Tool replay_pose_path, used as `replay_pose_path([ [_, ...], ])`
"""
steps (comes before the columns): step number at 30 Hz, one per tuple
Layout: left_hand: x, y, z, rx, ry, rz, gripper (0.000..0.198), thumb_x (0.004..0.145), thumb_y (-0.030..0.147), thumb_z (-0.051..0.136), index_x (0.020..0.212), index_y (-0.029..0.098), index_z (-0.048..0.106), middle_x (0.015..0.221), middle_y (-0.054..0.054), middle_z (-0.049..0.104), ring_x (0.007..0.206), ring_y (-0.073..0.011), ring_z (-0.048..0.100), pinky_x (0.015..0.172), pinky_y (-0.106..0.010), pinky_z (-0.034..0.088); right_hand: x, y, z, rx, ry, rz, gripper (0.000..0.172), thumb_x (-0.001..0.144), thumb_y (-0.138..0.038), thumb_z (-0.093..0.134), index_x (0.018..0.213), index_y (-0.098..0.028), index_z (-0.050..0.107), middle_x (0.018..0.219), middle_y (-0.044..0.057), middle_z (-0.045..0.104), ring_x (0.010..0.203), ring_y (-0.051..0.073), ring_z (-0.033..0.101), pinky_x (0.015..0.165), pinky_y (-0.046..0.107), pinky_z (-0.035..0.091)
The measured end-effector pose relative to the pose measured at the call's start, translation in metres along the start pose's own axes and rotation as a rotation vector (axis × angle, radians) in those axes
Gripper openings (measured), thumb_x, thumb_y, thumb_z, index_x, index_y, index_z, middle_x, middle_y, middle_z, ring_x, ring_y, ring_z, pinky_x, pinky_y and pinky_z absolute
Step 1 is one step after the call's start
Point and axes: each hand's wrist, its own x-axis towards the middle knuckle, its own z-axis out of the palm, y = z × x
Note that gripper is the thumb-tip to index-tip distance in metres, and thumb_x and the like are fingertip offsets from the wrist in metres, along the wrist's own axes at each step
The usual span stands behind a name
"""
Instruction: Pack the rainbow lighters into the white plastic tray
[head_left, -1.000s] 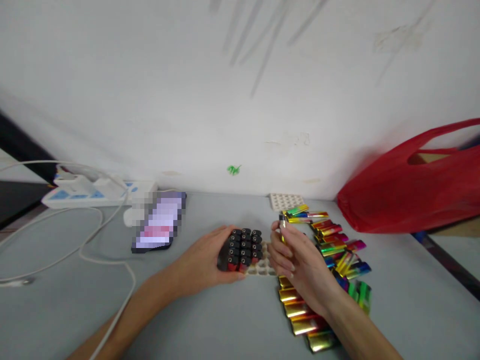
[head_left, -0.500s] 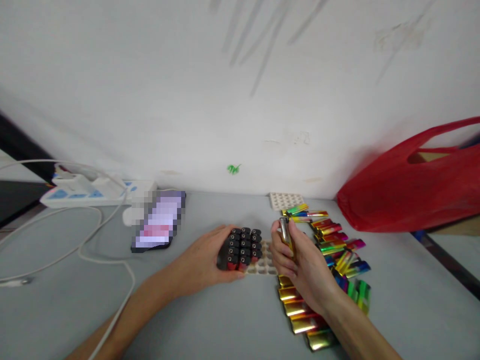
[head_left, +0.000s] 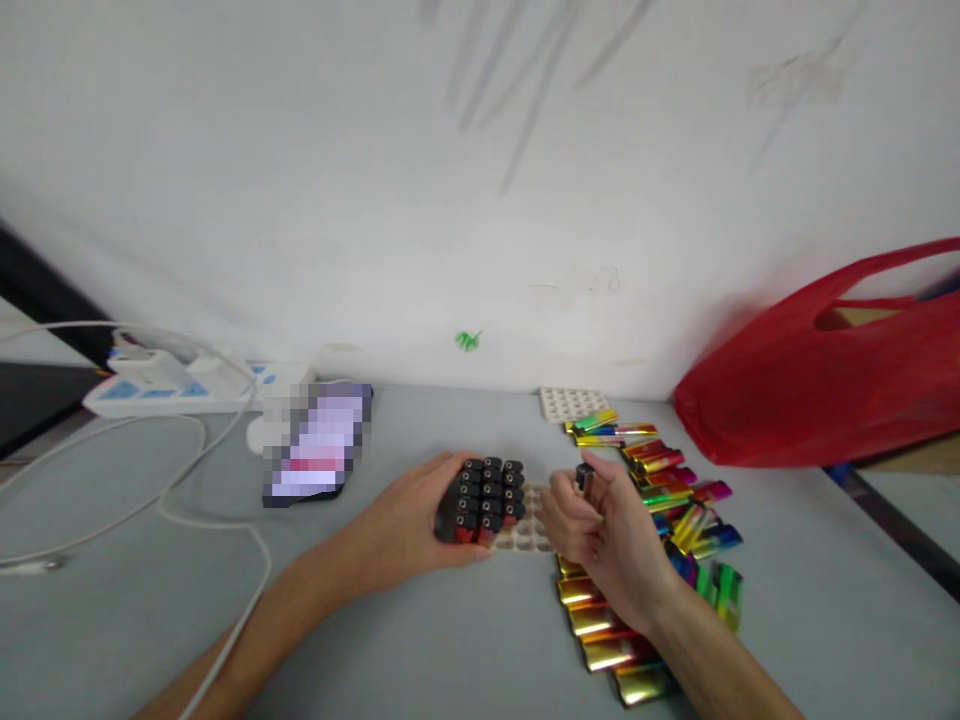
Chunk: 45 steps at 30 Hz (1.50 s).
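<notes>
My left hand (head_left: 421, 515) is curved round the left side of a block of upright lighters (head_left: 490, 492), with black tops facing up. They stand in rows in a white holed tray (head_left: 534, 530), whose right part shows open holes. Just right of the tray, my right hand (head_left: 604, 535) is closed round a single lighter (head_left: 583, 476). Only that lighter's dark top shows above the fingers; its body is hidden in the hand. Shiny gold and red lighters (head_left: 609, 655) lie in a row below my right hand, partly under the wrist.
More multicoloured lighters (head_left: 679, 495) lie scattered at the right. Against the wall lies a second holed tray (head_left: 574, 404). A red bag (head_left: 825, 370) stands at the far right. To the left are a phone (head_left: 319, 445), a power strip (head_left: 150, 390) and a loose white cable (head_left: 225, 522).
My right hand has turned the lighter from a slant with its silver metal part showing to more upright, its dark top now up. My left hand stays at the block.
</notes>
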Motion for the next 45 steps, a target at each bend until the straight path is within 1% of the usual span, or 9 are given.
replay_pose_path([
  [8, 0.000, 0.001, -0.001, 0.015, 0.001, -0.016, 0.060, 0.080, 0.028, 0.094, 0.133, 0.025, 0.066, 0.131, -0.005, 0.076, 0.118, -0.0313, 0.073, 0.106, -0.039, 0.056, 0.000, -0.001, -0.003, 0.055, 0.015, -0.023, 0.057, 0.092, -0.051, 0.068, 0.055, -0.027, 0.032, 0.053, -0.011, 0.018, 0.047, 0.008, 0.010, 0.043, 0.027, 0.009],
  [15, 0.000, -0.001, 0.000, 0.016, 0.003, -0.003, 0.061, 0.080, 0.030, 0.094, 0.134, 0.026, 0.067, 0.131, -0.005, 0.077, 0.117, -0.0324, 0.074, 0.106, -0.040, 0.057, 0.001, -0.002, -0.005, 0.099, 0.049, -0.042, 0.062, 0.092, -0.055, 0.074, 0.058, -0.026, 0.031, 0.056, -0.011, 0.018, 0.049, 0.008, 0.008, 0.044, 0.026, 0.010],
  [18, 0.000, 0.000, 0.000, 0.001, 0.001, 0.004, 0.057, 0.081, 0.028, 0.092, 0.133, 0.027, 0.067, 0.128, -0.004, 0.077, 0.115, -0.0307, 0.074, 0.104, -0.038, 0.057, 0.001, -0.005, -0.003, 0.135, 0.057, -0.022, 0.062, 0.092, -0.060, 0.077, 0.061, -0.024, 0.038, 0.058, -0.011, 0.022, 0.051, 0.008, 0.009, 0.045, 0.025, 0.012],
  [23, 0.000, 0.001, -0.001, 0.009, 0.001, 0.011, 0.062, 0.080, 0.027, 0.093, 0.136, 0.027, 0.065, 0.133, -0.005, 0.076, 0.121, -0.0316, 0.072, 0.108, -0.039, 0.055, 0.001, -0.004, -0.001, 0.151, 0.052, -0.012, 0.050, 0.093, -0.062, 0.081, 0.077, -0.022, 0.056, 0.060, -0.011, 0.025, 0.051, 0.008, 0.009, 0.045, 0.023, 0.012],
  [34, 0.000, 0.001, -0.001, 0.007, -0.012, -0.011, 0.061, 0.081, 0.031, 0.095, 0.134, 0.027, 0.066, 0.132, -0.004, 0.076, 0.119, -0.0321, 0.073, 0.105, -0.039, 0.056, 0.000, 0.003, 0.003, 0.029, 0.107, -0.029, 0.040, 0.098, -0.061, 0.077, 0.091, -0.023, 0.068, 0.065, -0.009, 0.037, 0.050, 0.009, 0.020, 0.045, 0.022, 0.020],
  [36, 0.000, 0.001, -0.002, 0.005, -0.013, -0.014, 0.060, 0.080, 0.031, 0.095, 0.133, 0.027, 0.067, 0.131, -0.005, 0.077, 0.119, -0.0322, 0.074, 0.106, -0.039, 0.056, -0.001, 0.004, 0.006, -0.062, 0.128, -0.104, 0.042, 0.099, -0.063, 0.075, 0.090, -0.022, 0.071, 0.068, -0.006, 0.046, 0.053, 0.010, 0.032, 0.049, 0.023, 0.030],
  [39, 0.000, 0.002, -0.002, 0.002, -0.007, -0.008, 0.061, 0.080, 0.030, 0.095, 0.134, 0.027, 0.066, 0.133, -0.004, 0.076, 0.120, -0.0320, 0.073, 0.107, -0.039, 0.056, -0.002, 0.006, 0.007, -0.220, 0.164, -0.227, 0.043, 0.100, -0.062, 0.075, 0.087, -0.021, 0.078, 0.076, 0.001, 0.059, 0.071, 0.016, 0.052, 0.068, 0.028, 0.046],
  [42, 0.000, 0.002, -0.002, 0.001, -0.007, -0.001, 0.058, 0.081, 0.027, 0.094, 0.132, 0.027, 0.067, 0.130, -0.003, 0.077, 0.118, -0.0307, 0.073, 0.107, -0.038, 0.055, -0.003, 0.009, 0.003, -0.345, 0.185, -0.252, 0.039, 0.103, -0.059, 0.072, 0.096, -0.024, 0.085, 0.090, 0.004, 0.068, 0.087, 0.021, 0.061, 0.086, 0.033, 0.049],
  [45, 0.000, 0.002, -0.002, 0.012, -0.008, -0.001, 0.054, 0.081, 0.027, 0.092, 0.129, 0.027, 0.068, 0.128, -0.003, 0.077, 0.117, -0.0308, 0.073, 0.105, -0.038, 0.055, -0.003, 0.011, -0.001, -0.447, 0.150, -0.260, 0.035, 0.107, -0.057, 0.068, 0.107, -0.027, 0.087, 0.105, 0.005, 0.073, 0.101, 0.024, 0.065, 0.096, 0.037, 0.048],
])
